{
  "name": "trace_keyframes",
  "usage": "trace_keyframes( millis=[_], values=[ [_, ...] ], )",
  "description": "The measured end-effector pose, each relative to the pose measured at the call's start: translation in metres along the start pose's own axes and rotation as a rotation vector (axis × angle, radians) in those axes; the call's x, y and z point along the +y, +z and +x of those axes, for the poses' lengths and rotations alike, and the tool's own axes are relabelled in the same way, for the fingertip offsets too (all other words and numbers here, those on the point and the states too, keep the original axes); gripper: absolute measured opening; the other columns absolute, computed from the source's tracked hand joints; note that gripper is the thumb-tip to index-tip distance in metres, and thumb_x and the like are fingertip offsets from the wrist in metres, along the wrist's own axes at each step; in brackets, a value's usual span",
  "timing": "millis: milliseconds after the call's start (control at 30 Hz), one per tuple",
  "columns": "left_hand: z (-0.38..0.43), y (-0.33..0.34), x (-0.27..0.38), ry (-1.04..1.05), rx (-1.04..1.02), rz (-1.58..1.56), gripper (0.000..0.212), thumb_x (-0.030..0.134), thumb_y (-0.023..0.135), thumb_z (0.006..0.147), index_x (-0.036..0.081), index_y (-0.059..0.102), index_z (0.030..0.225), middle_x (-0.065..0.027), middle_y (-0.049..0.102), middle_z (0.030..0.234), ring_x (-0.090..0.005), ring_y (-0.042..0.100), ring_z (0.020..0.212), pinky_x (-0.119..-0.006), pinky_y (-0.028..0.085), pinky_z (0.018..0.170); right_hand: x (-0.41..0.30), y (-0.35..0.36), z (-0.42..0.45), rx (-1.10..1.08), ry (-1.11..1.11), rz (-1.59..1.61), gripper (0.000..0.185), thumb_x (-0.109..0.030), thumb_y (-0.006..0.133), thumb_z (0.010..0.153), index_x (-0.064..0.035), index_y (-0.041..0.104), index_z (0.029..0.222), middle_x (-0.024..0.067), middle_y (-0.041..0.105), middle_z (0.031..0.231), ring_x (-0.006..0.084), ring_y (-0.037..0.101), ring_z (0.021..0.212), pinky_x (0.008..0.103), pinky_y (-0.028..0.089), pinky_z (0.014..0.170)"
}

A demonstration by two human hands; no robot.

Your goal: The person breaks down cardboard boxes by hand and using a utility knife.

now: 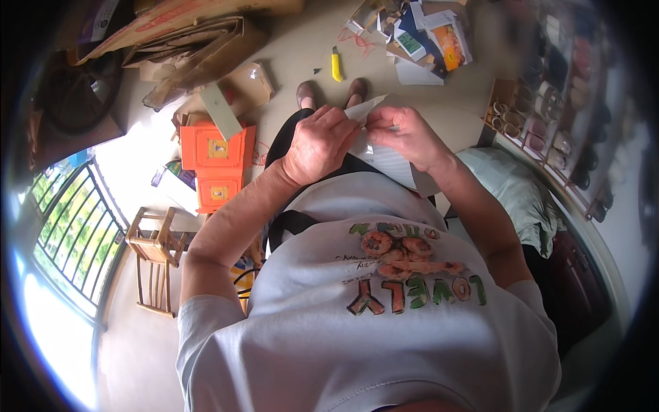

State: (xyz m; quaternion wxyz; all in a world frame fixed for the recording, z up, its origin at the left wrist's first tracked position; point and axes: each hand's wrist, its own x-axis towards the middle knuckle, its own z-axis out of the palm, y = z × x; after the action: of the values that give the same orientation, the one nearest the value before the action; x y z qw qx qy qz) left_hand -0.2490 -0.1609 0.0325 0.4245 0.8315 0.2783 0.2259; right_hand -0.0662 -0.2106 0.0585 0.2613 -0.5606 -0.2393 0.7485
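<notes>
My left hand [320, 144] grips one edge of a pale striped piece of paper or thin card [394, 164] above my lap. Pinched between the thumb and fingers of my right hand [404, 135] is the same piece, close beside the left fingertips. A whitish flap [368, 107] sticks up past both hands, and something shiny and clear, like tape or film, shows between them. The lower part of the piece rests near my thigh. My fingers hide where the two grips meet.
A yellow utility knife [336, 66] lies on the floor beyond my shoes. Scrap paper and card [412, 44] are heaped at upper right. Flattened cardboard [206, 46], orange boxes [218, 147] and a bamboo stool [154, 242] stand left. On the right are a shoe rack [545, 123] and a pillow [509, 185].
</notes>
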Motion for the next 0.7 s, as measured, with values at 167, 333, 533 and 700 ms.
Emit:
trace_keyframes(
  millis=[167, 333, 533, 700],
  values=[
    [0.009, -0.01, -0.01, -0.003, 0.038, 0.008, 0.011, 0.001, 0.061, 0.072, 0.001, 0.059, 0.083, -0.0094, 0.053, 0.071, -0.0263, 0.055, 0.06, -0.033, 0.046, 0.054, -0.001, 0.0, 0.0, 0.02, -0.037, -0.047, 0.019, 0.0, 0.057, 0.079, 0.0029, 0.055, 0.098, 0.0053, 0.06, 0.088, 0.0098, 0.055, 0.081, 0.0234, 0.044, 0.075],
    [0.018, -0.017, -0.01, -0.163, 0.123, 0.036, 0.006, 0.003, 0.059, 0.076, 0.002, 0.057, 0.081, -0.0108, 0.053, 0.07, -0.0263, 0.055, 0.058, -0.031, 0.044, 0.051, 0.0, -0.002, -0.002, 0.008, -0.084, -0.191, 0.023, 0.001, 0.055, 0.079, 0.0031, 0.053, 0.102, 0.0037, 0.059, 0.088, 0.0086, 0.055, 0.08, 0.0224, 0.044, 0.074],
    [0.023, -0.015, -0.011, -0.154, 0.166, 0.006, 0.005, 0.005, 0.059, 0.076, 0.002, 0.057, 0.08, -0.011, 0.052, 0.068, -0.0263, 0.055, 0.058, -0.031, 0.044, 0.052, -0.005, 0.002, 0.004, -0.116, -0.061, -0.054, 0.033, -0.005, 0.057, 0.076, 0.0035, 0.051, 0.107, 0.0028, 0.058, 0.089, 0.007, 0.054, 0.08, 0.0213, 0.043, 0.072],
    [0.028, -0.018, -0.02, -0.185, 0.114, 0.003, 0.006, 0.005, 0.058, 0.076, 0.001, 0.057, 0.08, -0.0118, 0.053, 0.069, -0.027, 0.055, 0.059, -0.031, 0.044, 0.053, -0.007, 0.018, 0.018, -0.09, -0.172, -0.33, 0.03, -0.007, 0.056, 0.068, 0.0019, 0.056, 0.097, 0.0044, 0.059, 0.072, 0.0098, 0.055, 0.066, 0.0245, 0.046, 0.064]
  ],
)
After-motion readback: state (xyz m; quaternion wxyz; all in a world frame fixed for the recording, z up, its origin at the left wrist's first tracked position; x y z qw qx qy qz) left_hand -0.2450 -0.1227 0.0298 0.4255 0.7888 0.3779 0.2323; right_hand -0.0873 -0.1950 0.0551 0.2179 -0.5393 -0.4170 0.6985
